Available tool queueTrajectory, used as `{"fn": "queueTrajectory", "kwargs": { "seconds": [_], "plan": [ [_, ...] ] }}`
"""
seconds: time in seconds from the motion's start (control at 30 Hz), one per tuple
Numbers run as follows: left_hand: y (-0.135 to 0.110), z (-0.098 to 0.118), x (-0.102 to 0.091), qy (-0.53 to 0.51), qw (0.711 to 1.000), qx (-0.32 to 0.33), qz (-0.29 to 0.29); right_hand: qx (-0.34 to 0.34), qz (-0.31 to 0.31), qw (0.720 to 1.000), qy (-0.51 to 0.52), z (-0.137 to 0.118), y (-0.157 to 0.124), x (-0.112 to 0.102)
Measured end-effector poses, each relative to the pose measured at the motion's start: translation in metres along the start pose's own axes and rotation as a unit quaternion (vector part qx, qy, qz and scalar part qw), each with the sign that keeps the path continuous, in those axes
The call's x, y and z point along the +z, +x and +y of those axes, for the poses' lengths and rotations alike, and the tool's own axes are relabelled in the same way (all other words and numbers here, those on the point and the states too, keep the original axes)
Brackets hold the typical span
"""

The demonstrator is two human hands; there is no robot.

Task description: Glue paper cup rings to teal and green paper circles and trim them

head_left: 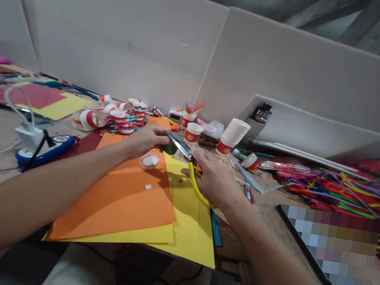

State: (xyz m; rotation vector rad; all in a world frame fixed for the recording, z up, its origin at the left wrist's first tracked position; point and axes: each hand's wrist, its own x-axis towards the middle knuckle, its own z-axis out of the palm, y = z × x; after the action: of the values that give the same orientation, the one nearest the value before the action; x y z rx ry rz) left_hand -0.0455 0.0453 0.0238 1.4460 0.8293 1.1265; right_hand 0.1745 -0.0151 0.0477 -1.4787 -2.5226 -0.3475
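My right hand (212, 173) is closed around the yellow handles of a pair of scissors (183, 149), whose metal blades point up and left toward my other hand. Pinched in the fingers of my left hand (148, 140) is a small dark green piece (170, 149), right at the blades; its exact kind is hard to make out. Below the hands, a small white round cup piece (149, 161) rests on an orange sheet (122, 199). A little white scrap (148, 187) lies on the same sheet. Yellow sheets (193, 230) stick out from underneath.
Cut red-and-white cup pieces (120, 123) cluster at back left. A paper cup (193, 132), a cup stack (232, 137) and a bottle (256, 124) stand behind. Pipe cleaners (342, 192) and a tablet-like device (325, 248) lie right. A blue power strip (46, 150) sits left.
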Motion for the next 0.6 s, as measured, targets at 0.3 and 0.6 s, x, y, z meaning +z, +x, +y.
{"fn": "queueTrajectory", "kwargs": {
  "seconds": [0.3, 0.6],
  "plan": [
    [0.001, -0.0019, -0.0047, 0.03, 0.999, -0.016, -0.013, -0.001, -0.008, 1.0, -0.007, 0.0019, 0.0022, 0.0028],
    [0.0033, -0.0039, -0.0063, 0.004, 0.999, -0.035, -0.006, 0.002, -0.004, 1.0, -0.004, 0.0011, 0.0027, 0.0038]
  ]
}}
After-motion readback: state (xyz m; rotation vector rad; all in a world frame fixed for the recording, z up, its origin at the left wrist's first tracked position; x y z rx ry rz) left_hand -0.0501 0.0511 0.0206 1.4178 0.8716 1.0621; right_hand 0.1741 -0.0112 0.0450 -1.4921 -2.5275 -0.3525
